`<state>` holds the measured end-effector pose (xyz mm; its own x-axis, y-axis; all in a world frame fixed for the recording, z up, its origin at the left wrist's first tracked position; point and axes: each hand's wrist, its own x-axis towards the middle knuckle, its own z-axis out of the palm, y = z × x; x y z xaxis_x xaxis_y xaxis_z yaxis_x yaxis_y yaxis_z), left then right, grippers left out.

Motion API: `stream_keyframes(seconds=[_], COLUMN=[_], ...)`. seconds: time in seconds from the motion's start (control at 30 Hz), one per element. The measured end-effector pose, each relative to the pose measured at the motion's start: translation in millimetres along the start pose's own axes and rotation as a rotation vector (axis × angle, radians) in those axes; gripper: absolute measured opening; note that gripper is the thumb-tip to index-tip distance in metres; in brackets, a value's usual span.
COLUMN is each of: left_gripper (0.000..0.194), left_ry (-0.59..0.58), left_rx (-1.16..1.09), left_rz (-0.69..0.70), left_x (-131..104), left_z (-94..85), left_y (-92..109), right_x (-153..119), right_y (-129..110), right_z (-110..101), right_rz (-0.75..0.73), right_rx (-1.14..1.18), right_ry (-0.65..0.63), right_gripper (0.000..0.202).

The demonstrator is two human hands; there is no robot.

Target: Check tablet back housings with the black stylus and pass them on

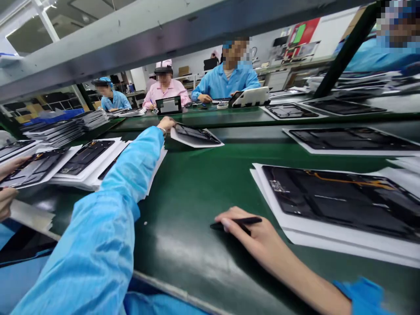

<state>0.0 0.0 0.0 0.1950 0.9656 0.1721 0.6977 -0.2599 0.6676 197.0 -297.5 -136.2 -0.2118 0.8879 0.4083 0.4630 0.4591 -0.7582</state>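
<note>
While left hand (168, 124) grips panel (198, 134) by left end | right hand (257, 232), well apart, holds black tool (252, 220)

A green bench (183, 192) is spanning the middle of the frame, its surface catching light. White sheets (315, 240) bearing a dark panel (341, 201) are lying at right; another sheeted panel (348, 138) is resting above them. Papered panels (85, 157) are crowding the left, and a pale speck (145, 223) is sitting below centre.

The smooth green tabletop (187, 183) is gleaming glossily, the creased blue cloth sleeve (101, 232) is shining softly, the white paper (180, 138) is looking matt
</note>
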Motion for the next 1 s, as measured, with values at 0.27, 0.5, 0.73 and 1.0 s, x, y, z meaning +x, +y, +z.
stream_keyframes(seconds=[0.27, 0.5, 0.73, 1.0], left_gripper=[0.025, 0.040, 0.079, 0.018], left_ry=[-0.208, -0.566, -1.103, -0.375], left_rx=[-0.550, -0.797, -0.880, 0.027], left_rz=[0.126, 0.008, -0.236, 0.595], left_x=[-190, -371, -375, -327], left_z=[17.3, 22.7, 4.3, -17.6], left_y=[-11, -35, -52, -97], right_x=[-31, -73, -78, -69], right_y=[-50, -104, -98, -107], right_z=[-2, 49, 73, 76], right_rz=[-0.175, -0.255, -0.045, 0.032], right_rx=[-0.013, 0.207, 0.295, 0.044], right_ry=[0.435, 0.704, 0.718, 0.498], right_gripper=[0.017, 0.022, 0.020, 0.034])
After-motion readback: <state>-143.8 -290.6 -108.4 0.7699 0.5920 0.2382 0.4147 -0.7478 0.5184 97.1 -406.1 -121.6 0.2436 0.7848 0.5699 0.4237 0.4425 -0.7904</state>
